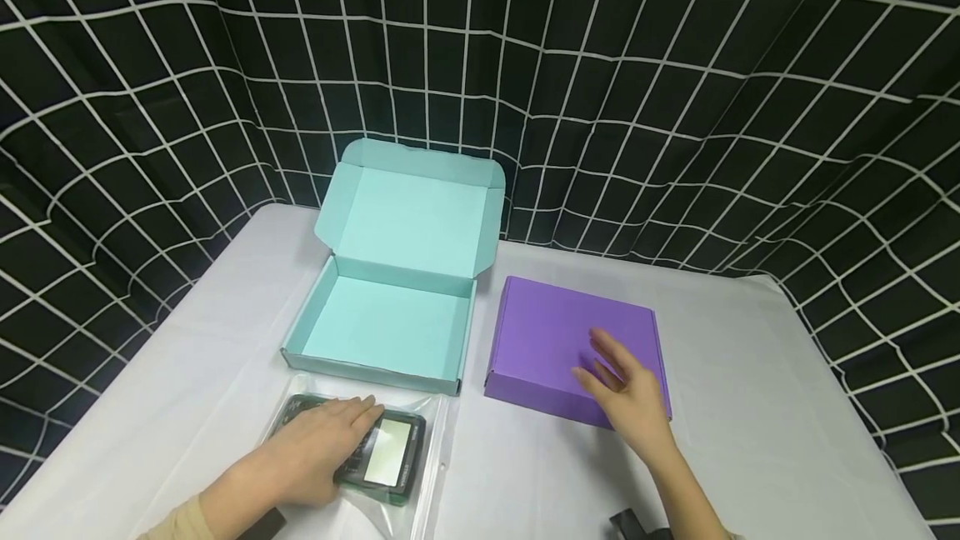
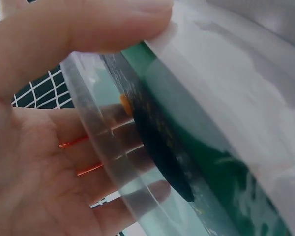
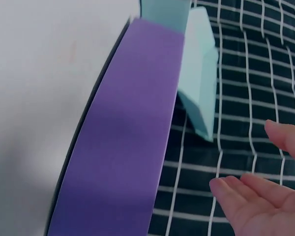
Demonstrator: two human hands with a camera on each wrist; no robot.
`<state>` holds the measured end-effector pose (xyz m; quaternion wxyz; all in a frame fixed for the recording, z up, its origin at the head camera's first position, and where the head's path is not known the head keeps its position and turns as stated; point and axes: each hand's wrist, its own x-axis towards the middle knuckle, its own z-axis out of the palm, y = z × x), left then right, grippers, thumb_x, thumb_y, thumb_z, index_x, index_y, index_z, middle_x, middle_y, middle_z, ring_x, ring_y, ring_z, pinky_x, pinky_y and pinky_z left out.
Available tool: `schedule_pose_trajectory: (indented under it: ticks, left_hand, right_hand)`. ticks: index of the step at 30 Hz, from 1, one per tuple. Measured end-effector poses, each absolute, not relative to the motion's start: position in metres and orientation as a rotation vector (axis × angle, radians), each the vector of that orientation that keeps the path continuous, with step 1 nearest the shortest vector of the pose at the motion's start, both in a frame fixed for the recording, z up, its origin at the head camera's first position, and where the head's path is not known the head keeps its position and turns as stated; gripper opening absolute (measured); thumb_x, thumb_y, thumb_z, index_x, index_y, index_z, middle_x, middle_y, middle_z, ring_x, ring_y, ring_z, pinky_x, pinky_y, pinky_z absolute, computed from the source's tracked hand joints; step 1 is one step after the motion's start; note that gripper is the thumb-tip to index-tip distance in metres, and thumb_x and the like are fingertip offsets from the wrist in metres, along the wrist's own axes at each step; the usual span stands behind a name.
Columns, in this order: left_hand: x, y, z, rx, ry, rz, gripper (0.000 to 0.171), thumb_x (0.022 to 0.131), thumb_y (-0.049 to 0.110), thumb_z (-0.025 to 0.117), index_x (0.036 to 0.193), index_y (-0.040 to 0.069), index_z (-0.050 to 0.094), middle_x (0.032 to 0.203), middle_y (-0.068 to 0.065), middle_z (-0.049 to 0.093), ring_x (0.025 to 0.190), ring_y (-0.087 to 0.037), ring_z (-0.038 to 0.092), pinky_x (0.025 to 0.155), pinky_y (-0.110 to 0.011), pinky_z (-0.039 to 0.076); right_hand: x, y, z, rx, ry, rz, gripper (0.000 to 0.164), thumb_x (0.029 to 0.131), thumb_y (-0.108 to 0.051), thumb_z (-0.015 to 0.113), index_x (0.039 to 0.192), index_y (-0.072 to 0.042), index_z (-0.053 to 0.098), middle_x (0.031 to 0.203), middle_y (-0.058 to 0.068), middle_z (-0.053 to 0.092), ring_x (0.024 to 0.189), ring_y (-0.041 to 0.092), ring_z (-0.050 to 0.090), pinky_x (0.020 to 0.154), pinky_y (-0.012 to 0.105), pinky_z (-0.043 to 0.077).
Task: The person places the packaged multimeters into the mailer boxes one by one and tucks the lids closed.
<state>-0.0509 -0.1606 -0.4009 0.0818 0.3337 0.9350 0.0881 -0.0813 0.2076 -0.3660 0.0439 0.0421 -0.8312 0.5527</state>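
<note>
In the head view, what looks like a digital multimeter (image 1: 387,450) with a pale screen and green rim lies in a clear plastic bag (image 1: 431,482) on the table. My left hand (image 1: 318,444) grips it across its width through the bag. The left wrist view shows the thumb at the green side (image 2: 187,118) and the fingers over the far side. A closed purple box (image 1: 562,323) lies to the right. My right hand (image 1: 630,394) hovers over its front right part, fingers apart and holding nothing.
A light teal box (image 1: 390,315) stands behind the bag with its lid (image 1: 416,219) raised and nothing visible inside. The table (image 1: 750,407) has a white cover. A dark curtain with white grid lines (image 1: 600,90) encloses the back and sides.
</note>
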Motion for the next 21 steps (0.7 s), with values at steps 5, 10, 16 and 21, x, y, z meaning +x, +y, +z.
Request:
schedule_pose_trajectory:
  ticks: [5, 10, 16, 21]
  left_hand:
    - [-0.051, -0.161, -0.401, 1.003, 2.809, 0.276, 0.080, 0.051, -0.001, 0.078, 0.127, -0.010, 0.053, 0.130, -0.024, 0.056, 0.119, -0.038, 0.055, 0.098, -0.050, 0.046]
    - [-0.051, -0.161, -0.402, 1.015, 2.823, 0.310, 0.079, 0.050, -0.004, 0.074, 0.126, -0.011, 0.054, 0.128, -0.024, 0.057, 0.118, -0.038, 0.055, 0.098, -0.050, 0.047]
    - [-0.051, -0.159, -0.401, 0.980, 2.801, 0.328, 0.080, 0.051, -0.006, 0.075, 0.127, -0.011, 0.053, 0.129, -0.025, 0.055, 0.119, -0.040, 0.054, 0.098, -0.053, 0.045]
    - [-0.051, -0.158, -0.400, 0.963, 2.790, 0.328, 0.080, 0.052, -0.007, 0.075, 0.128, -0.011, 0.052, 0.130, -0.026, 0.054, 0.119, -0.041, 0.053, 0.098, -0.054, 0.045]
  right_hand:
    - [-0.090, 0.184, -0.368, 0.196, -2.564, 1.714, 0.064, 0.084, 0.005, 0.071, 0.140, 0.013, 0.041, 0.144, 0.029, 0.041, 0.130, 0.041, 0.044, 0.100, 0.033, 0.043]
    - [-0.096, 0.164, -0.373, 0.225, -2.587, 1.796, 0.068, 0.082, 0.006, 0.072, 0.141, 0.012, 0.040, 0.145, 0.028, 0.041, 0.131, 0.040, 0.043, 0.102, 0.034, 0.042]
    - [-0.103, 0.138, -0.382, 0.289, -2.553, 1.968, 0.077, 0.078, 0.005, 0.076, 0.142, 0.014, 0.035, 0.148, 0.029, 0.035, 0.135, 0.039, 0.038, 0.103, 0.033, 0.041]
    - [-0.107, 0.116, -0.390, 0.338, -2.619, 1.995, 0.086, 0.078, -0.002, 0.080, 0.146, 0.011, 0.029, 0.151, 0.028, 0.030, 0.135, 0.042, 0.035, 0.102, 0.039, 0.041]
